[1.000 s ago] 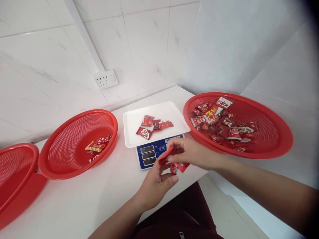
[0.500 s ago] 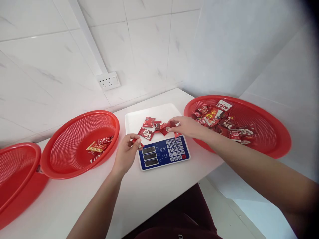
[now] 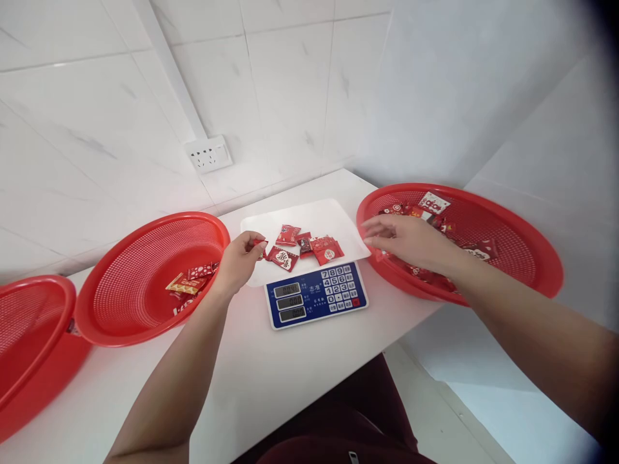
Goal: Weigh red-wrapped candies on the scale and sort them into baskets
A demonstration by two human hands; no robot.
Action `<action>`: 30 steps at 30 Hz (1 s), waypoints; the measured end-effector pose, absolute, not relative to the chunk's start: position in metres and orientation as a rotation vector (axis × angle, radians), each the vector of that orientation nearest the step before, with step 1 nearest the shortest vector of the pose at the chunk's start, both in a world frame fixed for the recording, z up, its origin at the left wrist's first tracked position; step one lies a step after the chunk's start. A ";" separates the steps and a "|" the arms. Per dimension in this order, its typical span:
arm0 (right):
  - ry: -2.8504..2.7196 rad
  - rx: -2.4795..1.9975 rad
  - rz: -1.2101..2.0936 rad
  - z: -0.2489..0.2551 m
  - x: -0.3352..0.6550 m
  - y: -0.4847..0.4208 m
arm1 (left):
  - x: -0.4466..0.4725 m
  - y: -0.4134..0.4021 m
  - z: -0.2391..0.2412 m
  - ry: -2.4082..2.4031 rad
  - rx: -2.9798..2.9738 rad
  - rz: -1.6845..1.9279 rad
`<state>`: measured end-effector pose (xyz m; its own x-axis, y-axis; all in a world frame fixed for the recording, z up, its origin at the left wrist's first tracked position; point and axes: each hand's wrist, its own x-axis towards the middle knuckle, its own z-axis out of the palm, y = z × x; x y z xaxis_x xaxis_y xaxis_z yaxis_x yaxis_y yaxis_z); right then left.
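Note:
My left hand pinches a small red candy packet at the left side of the white scale pan. Several red candy packets lie on the pan, among them one with white lettering and a brighter red one. My right hand is over the near left rim of the right red basket, fingers stretched and slightly apart, with no held packet visible. The scale's blue keypad panel faces me, its displays lit. Wrapped candies fill part of that basket.
A second red basket with a few candy packets stands left of the scale, and another red basket is at the far left. All rest on a white table against a tiled wall with a socket.
My right hand has left the packets on the pan and moved right to the basket. My left hand, still pinching a packet, has moved up and slightly left, away from the display.

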<state>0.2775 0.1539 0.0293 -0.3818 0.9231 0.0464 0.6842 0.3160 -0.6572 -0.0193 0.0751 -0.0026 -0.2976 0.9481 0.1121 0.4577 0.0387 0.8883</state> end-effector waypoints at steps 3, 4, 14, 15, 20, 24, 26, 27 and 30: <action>-2.132 -1.469 0.795 0.030 0.291 0.150 | -0.017 0.068 -0.004 1.790 1.409 1.250; -2.114 -1.488 0.804 0.029 0.294 0.150 | -0.016 0.064 -0.004 1.787 1.406 1.258; -2.176 -1.367 0.814 0.018 0.273 0.155 | 0.010 0.009 -0.005 1.640 1.198 1.195; -2.169 -1.352 0.832 0.017 0.266 0.155 | 0.012 0.004 -0.007 1.618 1.168 1.179; -2.113 -1.135 1.014 0.011 0.239 0.160 | 0.019 -0.011 -0.012 1.559 1.120 1.093; -2.160 -1.197 0.872 0.018 0.246 0.161 | 0.018 -0.020 -0.012 1.536 1.194 1.048; -2.160 -1.258 0.824 0.024 0.261 0.160 | 0.016 -0.025 -0.013 1.522 1.192 1.050; -2.151 -1.301 0.811 0.027 0.271 0.159 | 0.015 -0.027 -0.013 1.515 1.180 1.058; -2.122 -1.504 0.752 0.032 0.305 0.157 | 0.010 -0.035 -0.017 1.515 1.117 1.075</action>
<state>0.3052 0.1567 0.0321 -0.3188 0.9471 0.0355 0.7136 0.2646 -0.6487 0.0097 -0.0346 -0.0168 -0.1467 0.9728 -0.1791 0.1523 0.2011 0.9677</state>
